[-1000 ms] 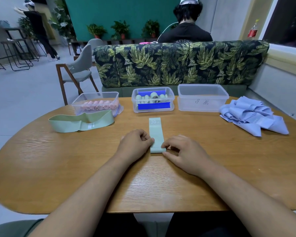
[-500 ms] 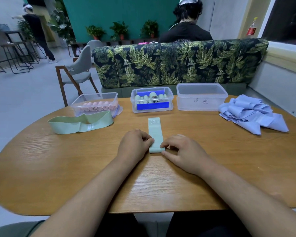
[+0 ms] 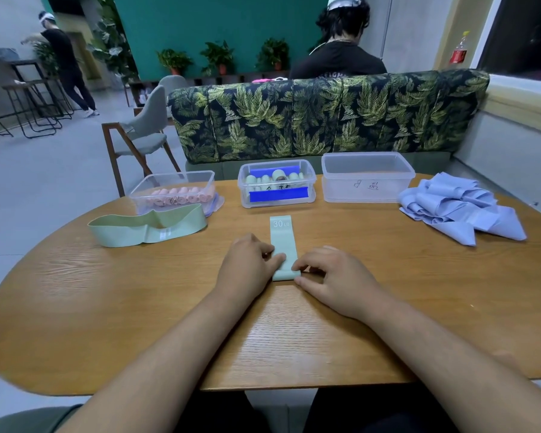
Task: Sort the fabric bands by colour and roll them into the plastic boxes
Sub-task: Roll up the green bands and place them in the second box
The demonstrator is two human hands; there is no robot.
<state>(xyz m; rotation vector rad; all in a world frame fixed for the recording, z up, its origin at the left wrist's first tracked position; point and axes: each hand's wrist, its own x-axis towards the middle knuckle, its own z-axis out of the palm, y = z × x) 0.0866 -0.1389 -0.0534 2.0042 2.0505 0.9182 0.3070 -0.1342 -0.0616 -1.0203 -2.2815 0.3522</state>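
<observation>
Wooden bench (image 3: 107,307) carries a pale green band (image 3: 282,239) marked 30; left grip (image 3: 247,264) and right grip (image 3: 334,276), both curled, pinch its rolled near end

Mint-green flat band (image 3: 282,242), white "30 LB" lettering, on a warm orange-brown worktop (image 3: 107,307) with bold wood grain. The see-through middle box (image 3: 275,204) shows bright blue strips (image 3: 278,194) and pale green rolls (image 3: 264,179). Left of that box we've got pink rolls (image 3: 177,195) and a sage-green looped band (image 3: 122,229). Right of it sits a clear box (image 3: 367,189) with dark scribbles, then lilac-blue bands (image 3: 459,210). Behind it is a black sofa (image 3: 325,120), patterned with green-and-yellow palm leaves.
</observation>
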